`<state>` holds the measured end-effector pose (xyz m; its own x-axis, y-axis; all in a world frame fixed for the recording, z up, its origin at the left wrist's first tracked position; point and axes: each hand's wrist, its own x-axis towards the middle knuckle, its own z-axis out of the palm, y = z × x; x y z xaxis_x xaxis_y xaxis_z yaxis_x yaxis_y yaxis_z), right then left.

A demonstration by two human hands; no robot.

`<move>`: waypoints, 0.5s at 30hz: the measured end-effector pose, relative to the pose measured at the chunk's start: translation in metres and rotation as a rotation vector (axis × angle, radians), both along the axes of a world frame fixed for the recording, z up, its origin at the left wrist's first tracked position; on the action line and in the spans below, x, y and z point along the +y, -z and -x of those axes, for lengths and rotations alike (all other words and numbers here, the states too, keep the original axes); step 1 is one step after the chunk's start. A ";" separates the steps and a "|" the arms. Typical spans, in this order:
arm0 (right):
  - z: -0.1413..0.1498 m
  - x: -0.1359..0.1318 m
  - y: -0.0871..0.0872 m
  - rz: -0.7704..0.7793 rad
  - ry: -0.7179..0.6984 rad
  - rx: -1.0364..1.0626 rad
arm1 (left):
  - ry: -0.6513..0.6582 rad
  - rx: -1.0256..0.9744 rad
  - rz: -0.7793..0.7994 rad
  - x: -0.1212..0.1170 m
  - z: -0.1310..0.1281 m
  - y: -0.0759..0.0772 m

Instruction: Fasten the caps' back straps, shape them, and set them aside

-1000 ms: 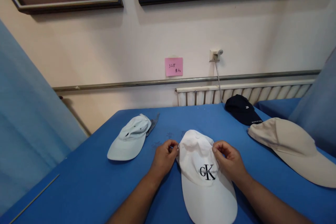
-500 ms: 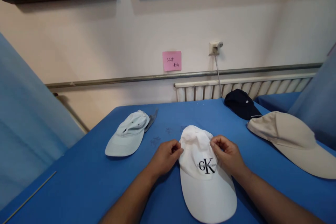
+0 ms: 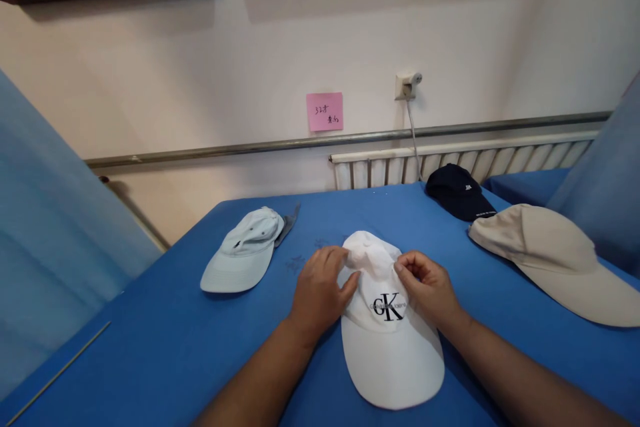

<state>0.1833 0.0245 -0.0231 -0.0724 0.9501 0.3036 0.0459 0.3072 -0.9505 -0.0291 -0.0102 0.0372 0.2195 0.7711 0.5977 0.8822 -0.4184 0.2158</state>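
Since half a second ago, the left hand (image 3: 320, 290) has loosened its pinch: in the head view, its thumb and fingers now stand apart over the left side of the crown of a white fabric baseball cap (image 3: 393, 367) with black lettering. The right hand (image 3: 430, 287) keeps thumb and forefinger pinched on the crown's right side. The white cap lies at the lower centre of the frame, brim towards the bottom edge, on a table (image 3: 165, 347) spread with plain blue cloth.

Left of centre I see a pale mint-blue fabric cap (image 3: 240, 257) with a grey strap behind it, well apart from the hands. Over at the right sits a beige long-brimmed fabric cap (image 3: 555, 247), and just behind it a navy fabric cap (image 3: 455, 190). A square pink paper note (image 3: 325, 111) hangs on the wall, upper centre.
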 end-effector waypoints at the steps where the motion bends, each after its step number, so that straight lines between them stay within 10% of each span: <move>1: 0.001 0.000 0.000 -0.020 0.003 -0.013 | -0.026 0.061 -0.044 0.001 -0.005 0.000; 15: 0.005 -0.002 -0.006 -0.101 0.022 -0.045 | -0.119 0.054 -0.109 0.010 -0.023 0.003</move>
